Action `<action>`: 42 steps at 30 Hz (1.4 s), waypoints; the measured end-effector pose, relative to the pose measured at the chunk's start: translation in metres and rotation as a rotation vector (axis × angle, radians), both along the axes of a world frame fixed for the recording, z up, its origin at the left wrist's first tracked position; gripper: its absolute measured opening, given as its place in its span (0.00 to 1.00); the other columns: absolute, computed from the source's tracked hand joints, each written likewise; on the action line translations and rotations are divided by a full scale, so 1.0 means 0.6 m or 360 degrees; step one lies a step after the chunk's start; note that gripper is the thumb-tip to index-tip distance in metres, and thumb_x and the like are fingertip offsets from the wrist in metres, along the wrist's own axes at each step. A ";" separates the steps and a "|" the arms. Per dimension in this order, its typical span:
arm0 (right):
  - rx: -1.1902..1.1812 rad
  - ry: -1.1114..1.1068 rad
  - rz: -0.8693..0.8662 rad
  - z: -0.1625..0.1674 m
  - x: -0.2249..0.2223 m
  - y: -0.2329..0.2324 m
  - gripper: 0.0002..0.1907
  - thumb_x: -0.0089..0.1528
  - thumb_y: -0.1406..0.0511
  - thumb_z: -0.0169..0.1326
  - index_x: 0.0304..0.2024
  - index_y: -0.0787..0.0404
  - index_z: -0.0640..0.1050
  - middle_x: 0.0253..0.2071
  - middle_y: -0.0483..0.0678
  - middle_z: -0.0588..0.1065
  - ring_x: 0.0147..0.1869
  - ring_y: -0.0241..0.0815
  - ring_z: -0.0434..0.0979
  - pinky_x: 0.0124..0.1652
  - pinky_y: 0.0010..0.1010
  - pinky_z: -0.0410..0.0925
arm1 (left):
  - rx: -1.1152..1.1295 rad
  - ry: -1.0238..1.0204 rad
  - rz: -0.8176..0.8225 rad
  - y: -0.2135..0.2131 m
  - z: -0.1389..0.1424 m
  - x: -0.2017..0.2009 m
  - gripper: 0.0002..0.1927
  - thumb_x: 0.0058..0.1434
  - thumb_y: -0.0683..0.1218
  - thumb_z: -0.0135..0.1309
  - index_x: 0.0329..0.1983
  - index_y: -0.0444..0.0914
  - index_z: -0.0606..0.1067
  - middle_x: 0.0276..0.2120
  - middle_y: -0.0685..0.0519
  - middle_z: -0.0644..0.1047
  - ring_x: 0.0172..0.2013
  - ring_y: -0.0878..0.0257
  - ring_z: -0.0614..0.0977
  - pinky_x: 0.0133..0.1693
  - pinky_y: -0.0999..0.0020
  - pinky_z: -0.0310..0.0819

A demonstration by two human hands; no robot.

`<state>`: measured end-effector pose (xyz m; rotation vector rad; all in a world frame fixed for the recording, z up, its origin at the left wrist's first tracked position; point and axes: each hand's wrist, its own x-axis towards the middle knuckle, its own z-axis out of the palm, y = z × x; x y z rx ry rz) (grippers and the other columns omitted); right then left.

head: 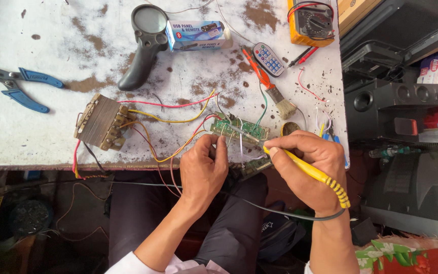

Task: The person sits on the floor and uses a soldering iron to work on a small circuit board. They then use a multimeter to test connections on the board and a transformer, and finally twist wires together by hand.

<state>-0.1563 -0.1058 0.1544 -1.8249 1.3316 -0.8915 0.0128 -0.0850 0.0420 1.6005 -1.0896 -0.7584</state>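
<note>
Right hand pinching yellow iron pen-style, tip on green board at bench near edge. Left hand, fingers pressed together, pinching thin wire at board's 7 o'clock. Transformer at board's 9 o'clock, brush at 1 o'clock. Advisable: steady wrists, brief tip contact, loose leads kept off tip.

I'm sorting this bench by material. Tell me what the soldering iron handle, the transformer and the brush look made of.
Soldering iron handle: glossy yellow plastic, ribbed at the cord end.
Transformer: stacked dull metal plates, showing as fine lines on its face, probably steel.
Brush: pale bristles in a metal band, with an orange handle, likely plastic.
</note>
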 end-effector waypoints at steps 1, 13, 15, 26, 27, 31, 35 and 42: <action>0.0100 -0.0029 -0.0107 -0.003 0.002 0.001 0.06 0.61 0.74 0.58 0.40 0.69 0.84 0.27 0.44 0.77 0.25 0.25 0.70 0.24 0.18 0.62 | -0.0013 0.0002 0.0005 0.000 -0.001 -0.001 0.10 0.64 0.45 0.58 0.30 0.36 0.76 0.13 0.51 0.72 0.12 0.59 0.73 0.20 0.62 0.65; 0.0247 -0.0277 -0.0254 -0.016 -0.009 -0.005 0.05 0.62 0.74 0.57 0.40 0.71 0.82 0.27 0.47 0.78 0.22 0.27 0.71 0.23 0.19 0.63 | -0.0076 0.0027 0.0015 0.000 -0.004 -0.006 0.09 0.65 0.44 0.58 0.29 0.36 0.75 0.12 0.52 0.71 0.12 0.62 0.72 0.19 0.64 0.64; 0.0214 -0.0385 -0.0292 -0.012 -0.018 0.005 0.05 0.63 0.75 0.56 0.40 0.72 0.81 0.28 0.49 0.78 0.23 0.28 0.71 0.24 0.19 0.64 | -0.0113 0.0036 0.0008 0.004 -0.002 -0.004 0.09 0.65 0.43 0.58 0.30 0.36 0.75 0.12 0.53 0.71 0.12 0.62 0.72 0.20 0.65 0.64; -0.0104 -0.0754 -0.0658 0.017 -0.127 0.096 0.04 0.67 0.74 0.53 0.43 0.71 0.78 0.32 0.55 0.77 0.24 0.35 0.72 0.24 0.19 0.60 | -0.0522 -0.0206 -0.0159 0.033 0.033 -0.049 0.06 0.64 0.38 0.61 0.44 0.36 0.79 0.47 0.51 0.78 0.26 0.66 0.78 0.29 0.70 0.73; -0.0099 -0.0759 -0.0649 0.015 -0.132 0.101 0.04 0.68 0.74 0.53 0.43 0.71 0.78 0.32 0.55 0.77 0.24 0.35 0.72 0.24 0.19 0.60 | -0.0562 -0.0183 -0.0175 0.033 0.035 -0.053 0.07 0.64 0.38 0.61 0.45 0.37 0.79 0.47 0.51 0.78 0.28 0.65 0.79 0.30 0.70 0.73; -0.0103 -0.0796 -0.0607 0.004 -0.149 0.105 0.04 0.68 0.74 0.53 0.44 0.71 0.78 0.32 0.56 0.78 0.25 0.35 0.73 0.24 0.19 0.61 | -0.0644 -0.0198 -0.0187 0.028 0.044 -0.068 0.10 0.63 0.36 0.61 0.47 0.37 0.79 0.46 0.50 0.78 0.27 0.65 0.79 0.29 0.70 0.73; -0.0090 -0.0821 -0.0601 -0.007 -0.165 0.102 0.04 0.67 0.75 0.54 0.44 0.71 0.78 0.32 0.56 0.78 0.25 0.34 0.73 0.24 0.19 0.61 | -0.0778 -0.0331 -0.0231 0.023 0.050 -0.078 0.09 0.64 0.37 0.60 0.48 0.36 0.79 0.45 0.48 0.80 0.29 0.61 0.81 0.32 0.69 0.74; -0.0076 -0.0831 -0.0634 -0.021 -0.179 0.093 0.04 0.67 0.75 0.54 0.43 0.72 0.78 0.32 0.56 0.78 0.25 0.34 0.73 0.24 0.19 0.62 | -0.0413 -0.0320 -0.0243 -0.001 0.047 -0.095 0.07 0.63 0.41 0.59 0.43 0.35 0.79 0.32 0.45 0.80 0.30 0.52 0.83 0.33 0.61 0.76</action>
